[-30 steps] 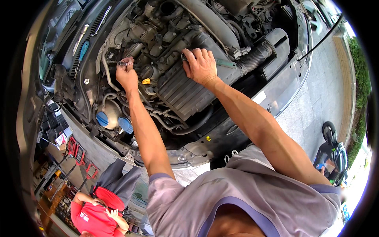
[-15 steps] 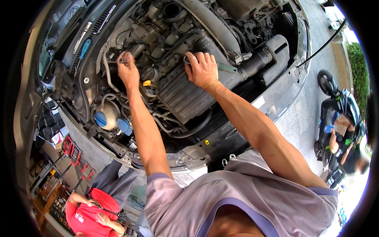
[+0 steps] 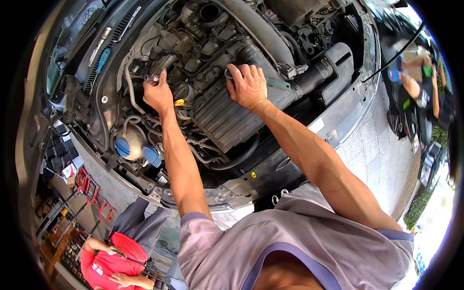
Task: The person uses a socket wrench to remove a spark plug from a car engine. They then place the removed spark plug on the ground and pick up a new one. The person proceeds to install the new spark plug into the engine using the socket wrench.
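Left hand (image 3: 159, 95): thumb and fingertips pinched on a small metal piece (image 3: 152, 79), socket-like, mostly hidden by the fingers. It sits at the left of the engine (image 3: 193, 63), just right of a pale pipe (image 3: 129, 79). Can't tell if it's seated on anything.

Right hand (image 3: 248, 87): fingers curled over the far part of the black ribbed cover (image 3: 227, 121), right of the left hand. A dark round-ended piece (image 3: 228, 74) shows by thumb and index; can't tell whether it's gripped or just touched.

Handling, my read: metal piece is light, rigid, hard to break. Smooth, so slippery if oily. Pinch it around the sides, pads opposed, as the left hand does; the gaps around it look deep, so a drop could be a pain to recover.

Dark piece: looks rigid too, weight unclear with so little showing. Best wrapped by thumb and index around its round end.

Cover: probably hollow plastic, light for its bulk, stiff along the ribs. Fine to brace a palm on; take it by the outer edges if lifting. Don't lever against the yellow handle (image 3: 179, 102) near the left hand, looks like brittle plastic.

Blue-handled screwdriver (image 3: 103, 60) and a metal tool (image 3: 100, 47) lie far left, well apart from both hands.
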The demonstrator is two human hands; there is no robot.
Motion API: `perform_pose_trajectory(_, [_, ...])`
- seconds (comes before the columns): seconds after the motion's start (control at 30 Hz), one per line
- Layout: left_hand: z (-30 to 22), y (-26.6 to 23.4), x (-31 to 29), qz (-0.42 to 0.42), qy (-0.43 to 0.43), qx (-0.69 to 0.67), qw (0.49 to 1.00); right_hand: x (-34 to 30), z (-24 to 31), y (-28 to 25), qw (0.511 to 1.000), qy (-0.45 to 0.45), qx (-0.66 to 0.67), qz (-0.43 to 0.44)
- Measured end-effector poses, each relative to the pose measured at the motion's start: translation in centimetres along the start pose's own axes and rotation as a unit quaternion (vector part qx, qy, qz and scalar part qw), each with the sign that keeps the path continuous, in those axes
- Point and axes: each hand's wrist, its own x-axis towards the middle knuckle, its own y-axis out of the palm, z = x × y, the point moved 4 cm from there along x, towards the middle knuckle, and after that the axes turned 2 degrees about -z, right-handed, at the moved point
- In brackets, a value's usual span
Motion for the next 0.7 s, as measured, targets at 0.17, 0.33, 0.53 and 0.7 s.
perform_pose_trajectory(0.17, [-1.2, 0.9, 0.5, 0.073, -0.030, -0.033, 0.996, -0.1, -0.1, 0.1, 1.000, 0.014, -0.005, 0.027])
perform_pose_trajectory(0.33, [1.3, 2.1, -0.1, 0.170, -0.059, -0.300, 0.937, 0.1, 0.0, -0.1, 1.000, 0.001, 0.005, 0.003])
perform_pose_trajectory(0.53, [0.9, 1.2, -0.1, 0.053, -0.019, -0.147, 0.987, 0.2, 0.1, -0.2, 1.000, -0.003, 0.005, -0.011])
perform_pose_trajectory(0.7, [-0.7, 0.4, -0.3, 0.008, -0.002, -0.007, 1.000, 0.1, 0.0, -0.1, 1.000, -0.006, 0.002, -0.004])
